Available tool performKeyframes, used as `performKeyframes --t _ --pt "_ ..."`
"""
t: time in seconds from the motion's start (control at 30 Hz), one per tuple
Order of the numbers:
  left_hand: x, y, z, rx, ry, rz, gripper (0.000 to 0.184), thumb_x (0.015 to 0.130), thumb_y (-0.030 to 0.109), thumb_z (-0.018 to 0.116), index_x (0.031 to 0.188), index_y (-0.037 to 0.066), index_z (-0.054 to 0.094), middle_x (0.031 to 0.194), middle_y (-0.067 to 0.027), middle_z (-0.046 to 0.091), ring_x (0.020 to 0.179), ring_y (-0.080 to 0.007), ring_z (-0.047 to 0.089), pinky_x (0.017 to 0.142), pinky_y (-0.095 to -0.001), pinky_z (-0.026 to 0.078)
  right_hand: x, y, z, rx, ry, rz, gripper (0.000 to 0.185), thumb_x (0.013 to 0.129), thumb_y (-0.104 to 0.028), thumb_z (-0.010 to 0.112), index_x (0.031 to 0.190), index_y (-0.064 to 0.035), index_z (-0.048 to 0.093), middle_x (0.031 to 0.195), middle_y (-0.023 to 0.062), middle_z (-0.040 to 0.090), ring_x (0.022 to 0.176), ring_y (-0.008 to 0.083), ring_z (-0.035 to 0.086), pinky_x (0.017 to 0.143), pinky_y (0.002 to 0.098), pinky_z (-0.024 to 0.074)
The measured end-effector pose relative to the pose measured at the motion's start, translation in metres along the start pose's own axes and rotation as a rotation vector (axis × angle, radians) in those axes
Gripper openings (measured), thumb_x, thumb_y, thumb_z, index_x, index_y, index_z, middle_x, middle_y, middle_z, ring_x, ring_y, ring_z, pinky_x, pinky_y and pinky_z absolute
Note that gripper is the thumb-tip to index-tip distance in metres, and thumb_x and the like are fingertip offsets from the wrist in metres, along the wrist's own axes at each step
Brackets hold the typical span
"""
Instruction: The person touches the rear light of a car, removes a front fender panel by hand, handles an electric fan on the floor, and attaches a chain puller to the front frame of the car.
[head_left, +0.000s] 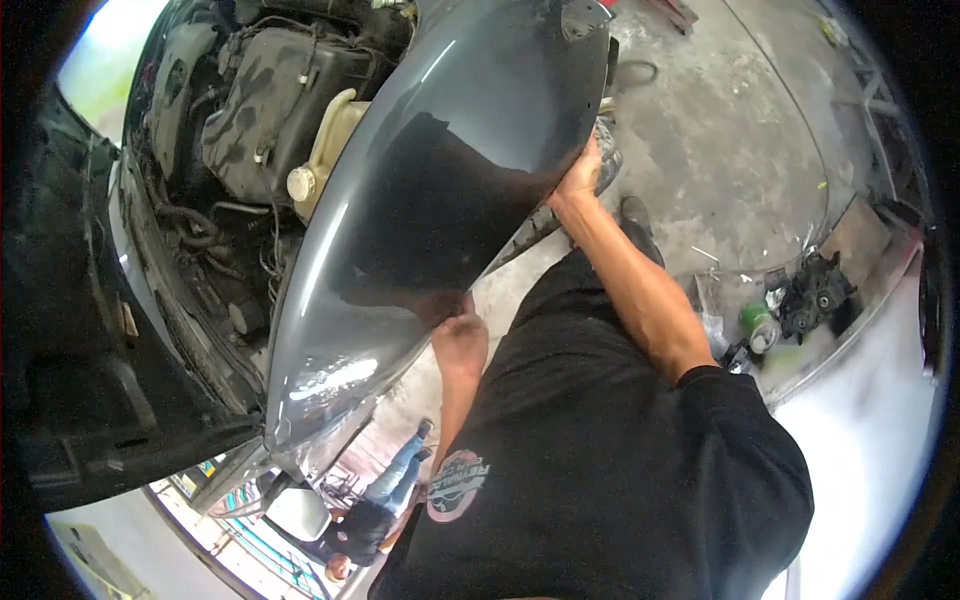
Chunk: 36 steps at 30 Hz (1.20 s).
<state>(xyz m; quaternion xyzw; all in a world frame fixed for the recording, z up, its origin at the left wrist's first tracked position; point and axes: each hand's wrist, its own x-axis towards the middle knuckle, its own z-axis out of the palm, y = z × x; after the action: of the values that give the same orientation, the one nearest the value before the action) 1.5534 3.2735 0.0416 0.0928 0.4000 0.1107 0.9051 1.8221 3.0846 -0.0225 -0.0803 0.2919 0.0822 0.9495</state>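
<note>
Fender [430,200], curved, glossy dark grey, left hand [461,338] and right hand [577,178] at its edge, either grip impossible to tell

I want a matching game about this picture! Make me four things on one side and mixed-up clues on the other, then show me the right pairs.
Things:
1. Car panel
2. Tank cap
3. Shirt
4. Right hand

Clues:
A. Black cloth, with a logo
B. At the panel's edge
C. Round and whitish
D. Shiny dark grey

Right pairs:
1-D
2-C
3-A
4-B
</note>
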Motion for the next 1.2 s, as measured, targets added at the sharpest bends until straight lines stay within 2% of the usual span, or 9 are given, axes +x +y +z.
performKeyframes --t 0.17,0.23,0.33,0.5,0.83,0.9,0.97,1.03,1.2 --pt "-0.003 0.002 0.004 -0.003 0.147 0.035 0.063 0.071 -0.017 0.040 0.131 -0.002 0.049 0.134 -0.0160 0.053 0.127 -0.0269 0.049 0.103 -0.0341 0.046 -0.005 -0.003 0.005 -0.020 0.104 0.027 0.061 0.100 -0.051 0.029 0.134 -0.0042 0.050 0.133 0.0154 0.056 0.120 0.0345 0.054 0.103 0.0479 0.0434" --pt "-0.009 -0.023 0.041 0.256 -0.095 0.153 0.028 0.090 -0.004 0.046 0.115 -0.002 0.058 0.123 -0.0119 0.060 0.109 -0.0227 0.059 0.087 -0.0325 0.052 -0.020 -0.013 0.028 -0.009 0.130 0.071 0.061 0.101 -0.049 0.029 0.137 -0.0032 0.048 0.138 0.0155 0.052 0.124 0.0351 0.052 0.104 0.0483 0.0427" --pt "-0.013 -0.033 0.053 0.745 -0.004 0.279 0.028 0.093 0.002 0.043 0.120 -0.001 0.054 0.121 -0.0126 0.059 0.110 -0.0266 0.059 0.092 -0.0370 0.049 -0.011 -0.005 0.007 -0.017 0.067 0.061 0.060 0.101 -0.051 0.031 0.137 -0.0056 0.047 0.136 0.0148 0.052 0.121 0.0339 0.052 0.102 0.0480 0.0424" --pt "0.004 -0.021 -0.003 0.390 0.200 0.107 0.029 0.099 0.012 0.040 0.125 0.002 0.048 0.123 -0.0164 0.057 0.119 -0.0323 0.055 0.096 -0.0421 0.046 -0.009 -0.009 -0.001 -0.026 0.101 0.119 0.059 0.101 -0.052 0.033 0.136 -0.0071 0.048 0.133 0.0123 0.053 0.119 0.0319 0.052 0.102 0.0474 0.0422" --pt "0.139 -0.083 0.024 -1.618 0.127 -0.893 0.046 0.095 0.035 0.052 0.131 0.006 0.054 0.141 -0.0181 0.049 0.131 -0.0358 0.044 0.109 -0.0490 0.034 0.000 -0.007 0.000 0.106 0.227 0.273 0.057 0.097 -0.051 0.040 0.132 -0.0077 0.052 0.133 0.0112 0.054 0.121 0.0324 0.051 0.104 0.0496 0.0403" --pt "0.141 -0.093 0.047 -2.527 0.252 -1.035 0.049 0.094 0.036 0.056 0.133 0.006 0.054 0.142 -0.0181 0.048 0.132 -0.0353 0.042 0.112 -0.0496 0.031 0.011 0.000 -0.019 0.110 0.146 0.252 0.057 0.097 -0.050 0.040 0.131 -0.0057 0.052 0.132 0.0114 0.054 0.121 0.0339 0.051 0.104 0.0508 0.0401" --pt "0.104 -0.110 0.133 -3.973 0.449 -0.747 0.052 0.093 0.037 0.059 0.134 0.006 0.053 0.144 -0.0169 0.047 0.133 -0.0339 0.042 0.112 -0.0481 0.031 0.019 -0.001 -0.024 0.139 0.107 0.272 0.058 0.096 -0.049 0.040 0.130 -0.0035 0.052 0.132 0.0132 0.054 0.121 0.0357 0.050 0.105 0.0513 0.0395" --pt "0.111 -0.115 0.116 -4.539 0.441 -0.687 0.051 0.092 0.035 0.062 0.132 0.004 0.054 0.136 -0.0143 0.054 0.128 -0.0317 0.046 0.110 -0.0443 0.035 0.014 -0.003 -0.014 0.176 0.103 0.344 0.061 0.095 -0.049 0.040 0.131 -0.0007 0.049 0.134 0.0175 0.051 0.124 0.0374 0.048 0.108 0.0510 0.0373" --pt "0.112 -0.106 0.124 -3.995 0.501 -0.585 0.053 0.093 0.039 0.060 0.133 0.004 0.054 0.137 -0.0135 0.054 0.128 -0.0320 0.046 0.110 -0.0428 0.034 0.014 0.000 -0.004 0.075 0.087 0.371 0.081 0.089 -0.056 0.039 0.141 0.0048 0.035 0.145 0.0262 0.039 0.136 0.0384 0.037 0.116 0.0478 0.0278"
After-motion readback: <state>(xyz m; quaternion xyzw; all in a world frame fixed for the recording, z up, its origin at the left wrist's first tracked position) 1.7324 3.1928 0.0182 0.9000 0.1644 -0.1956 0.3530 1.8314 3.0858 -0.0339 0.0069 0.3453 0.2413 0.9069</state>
